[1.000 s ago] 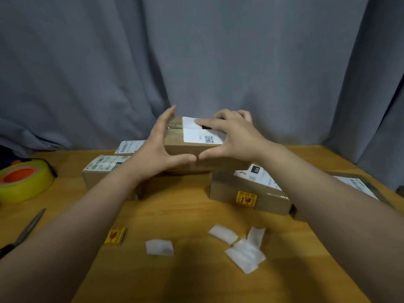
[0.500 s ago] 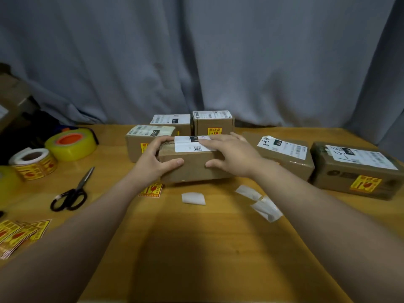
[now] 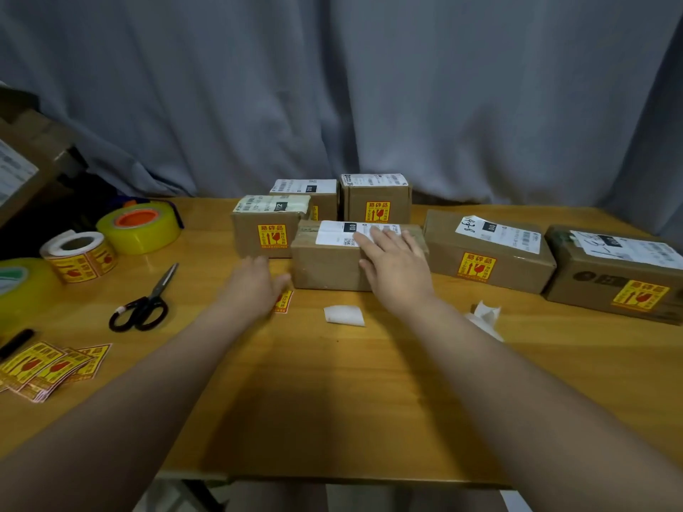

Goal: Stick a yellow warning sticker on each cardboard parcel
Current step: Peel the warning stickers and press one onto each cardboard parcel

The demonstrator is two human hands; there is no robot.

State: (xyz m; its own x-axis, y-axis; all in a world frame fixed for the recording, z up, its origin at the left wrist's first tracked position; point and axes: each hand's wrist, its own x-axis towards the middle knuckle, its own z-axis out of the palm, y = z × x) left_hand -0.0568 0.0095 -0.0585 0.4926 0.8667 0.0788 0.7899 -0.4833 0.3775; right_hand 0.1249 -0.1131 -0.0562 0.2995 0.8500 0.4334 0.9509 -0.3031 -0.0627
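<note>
1. Loose stickers (image 3: 44, 367): a fanned pile at the near-left edge of the tabletop (image 3: 332, 400), within easy reach of the left arm; likely kept as ready stock.
2. Sticker roll (image 3: 79, 255) and two tape rolls (image 3: 142, 225): grouped at far left, well apart from the parcels, so the middle stays free.
3. Scissors (image 3: 142, 304): lying flat between the rolls and the left hand, blades pointing away.
4. Left hand (image 3: 255, 286): fingers spread, clamped on nothing, hovering over a single yellow sticker (image 3: 284, 301) that lies on the wood just beside the front parcel's near-left corner. Judged to be reaching for it.
5. Front parcel (image 3: 329, 266): near face bare of any warning sticker; sits just in front of the stickered boxes (image 3: 268, 234), turned so the plain side faces the person.
6. Right hand (image 3: 395, 260): open, palm pressed flat on the parcel's right top edge, gripping nothing; judged to steady it.
7. Backing scraps (image 3: 343, 315): white pieces near the parcel's front; more by the right forearm.
8. Right-side parcels (image 3: 488, 253): two long boxes, both stickered, the far one close to the tabletop's right edge.
9. Open room: wide bare wood in the near centre.
</note>
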